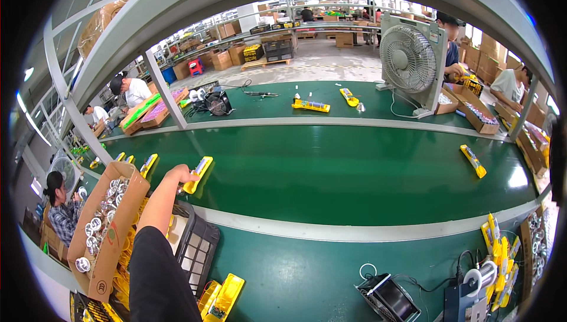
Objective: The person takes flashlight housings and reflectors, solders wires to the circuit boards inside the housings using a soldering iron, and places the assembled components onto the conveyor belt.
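My left hand (182, 174) reaches out over the green belt, its fingers closed on the lower part of a long yellow plastic casing (204, 168) with a pale purplish insert. The casing lies tilted at the belt's near left side. Part of my fingers is hidden. Just left of it, another yellow casing (149, 165) rests on the belt. Below my forearm stands a black plastic crate (204, 245). Beside the crate is a cardboard box (127, 218) of shiny silver reflector cups (94, 227). My right hand is out of view.
On the near bench are yellow casings (227, 292), a small black fan (390, 298), a spool device (472, 292) and a casing pile (501, 257). Another casing (472, 161) lies on the belt at right. Beyond it stands a large fan (407, 56). Co-workers sit at both sides; metal posts frame the bench.
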